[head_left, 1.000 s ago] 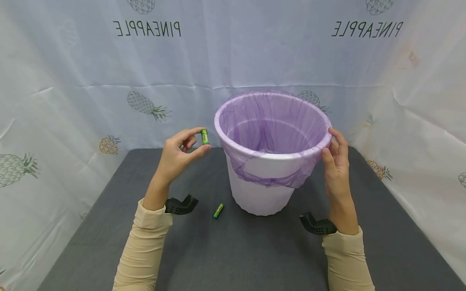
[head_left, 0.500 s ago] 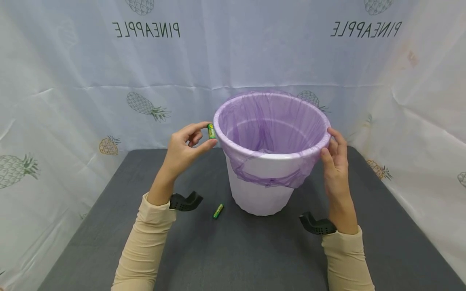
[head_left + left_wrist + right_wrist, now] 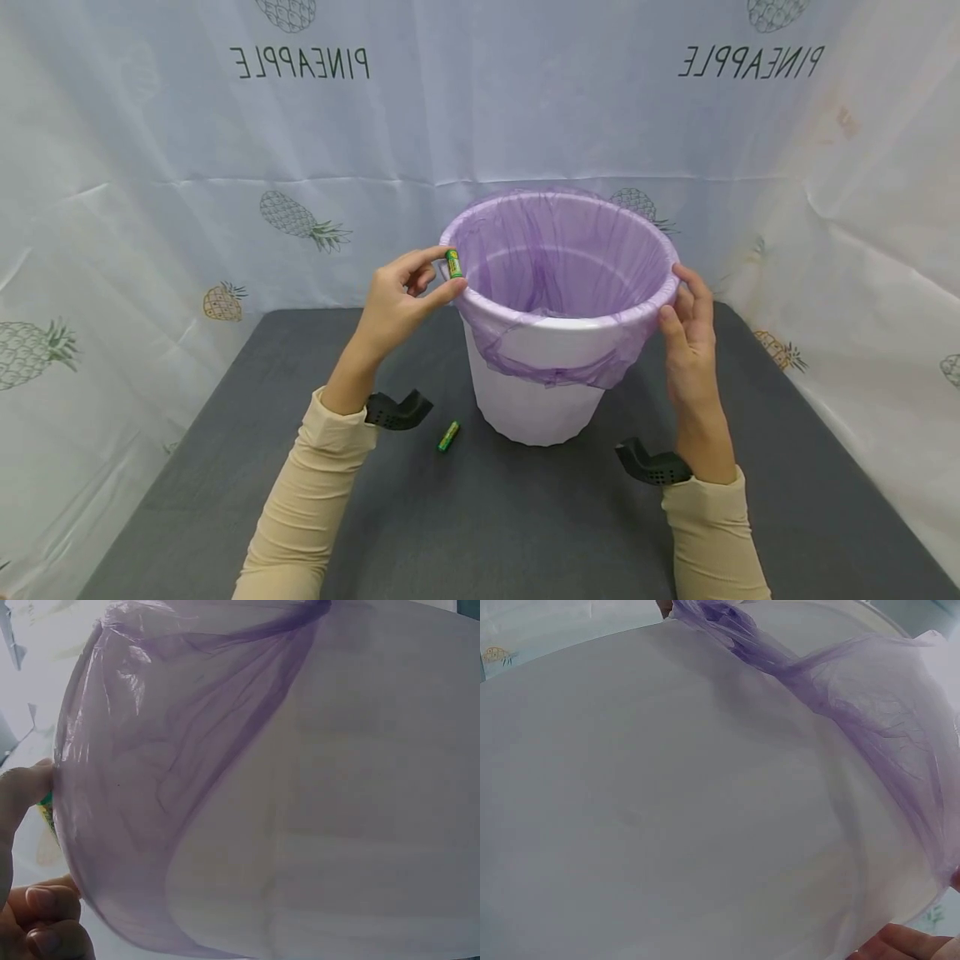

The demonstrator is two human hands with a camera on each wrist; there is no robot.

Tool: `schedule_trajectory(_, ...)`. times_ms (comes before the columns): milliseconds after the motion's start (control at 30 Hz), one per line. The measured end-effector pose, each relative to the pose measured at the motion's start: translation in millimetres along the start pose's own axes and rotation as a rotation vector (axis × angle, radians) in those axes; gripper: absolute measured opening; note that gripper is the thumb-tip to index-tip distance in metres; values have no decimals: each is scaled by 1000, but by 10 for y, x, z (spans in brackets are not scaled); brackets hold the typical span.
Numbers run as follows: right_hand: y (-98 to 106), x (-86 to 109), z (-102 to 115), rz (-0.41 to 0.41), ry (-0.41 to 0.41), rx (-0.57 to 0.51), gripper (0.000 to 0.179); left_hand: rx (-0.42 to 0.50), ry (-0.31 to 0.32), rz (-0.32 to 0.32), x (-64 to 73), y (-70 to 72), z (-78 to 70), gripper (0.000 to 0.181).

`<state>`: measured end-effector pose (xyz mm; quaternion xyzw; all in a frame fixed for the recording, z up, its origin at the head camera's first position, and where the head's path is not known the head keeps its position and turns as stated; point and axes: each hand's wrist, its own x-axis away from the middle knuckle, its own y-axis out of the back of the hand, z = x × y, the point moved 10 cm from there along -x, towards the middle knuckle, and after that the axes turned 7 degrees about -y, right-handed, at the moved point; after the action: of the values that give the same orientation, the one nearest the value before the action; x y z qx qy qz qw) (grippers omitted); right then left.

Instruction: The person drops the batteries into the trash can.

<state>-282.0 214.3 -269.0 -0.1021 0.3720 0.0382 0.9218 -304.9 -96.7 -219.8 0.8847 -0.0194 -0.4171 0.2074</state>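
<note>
Between thumb and index finger, my left hand [image 3: 401, 300] pinches a small green battery [image 3: 453, 264] at the left rim of a white trash bin [image 3: 528, 408]. A purple bag [image 3: 555, 275] lines the bin and folds down over its rim. My right hand [image 3: 692, 350] grips the bin's right rim, thumb in front and fingers at the side. Another green battery [image 3: 449, 437] lies on the table to the left of the bin's base. In the left wrist view the bin wall hides most of the held battery [image 3: 47, 811].
The bin stands on a dark grey table [image 3: 517, 533]. Behind and at both sides hangs a pale curtain [image 3: 480, 100] printed with pineapples. A black wrist mount [image 3: 397, 411] sits on the left wrist, and another black mount [image 3: 652, 464] on the right.
My left hand has moved right and slightly up with the battery, from beside the bin to its left rim. The right hand, the bin and the battery on the table stay in place.
</note>
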Motion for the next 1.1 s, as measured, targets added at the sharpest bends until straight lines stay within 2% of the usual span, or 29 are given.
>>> schedule_trajectory(167, -15, 4, -1, 7, 1, 4, 42, 19, 61, 7, 15, -30, 75, 35)
schedule_trajectory(600, -5, -13, 0, 0, 7, 11, 42, 53, 61, 37, -14, -76, 70, 36)
schedule_trajectory(733, -5, -11, -2, 1, 9, 10, 42, 63, 37, 40, -12, -82, 62, 39)
schedule_trajectory(933, -5, -10, -4, 3, 11, 9, 42, 84, -5, 19, 26, -69, 80, 59)
schedule_trajectory(1100, -4, -17, -2, 0, 9, 3, 42, 90, -50, -6, 64, -28, 36, 50)
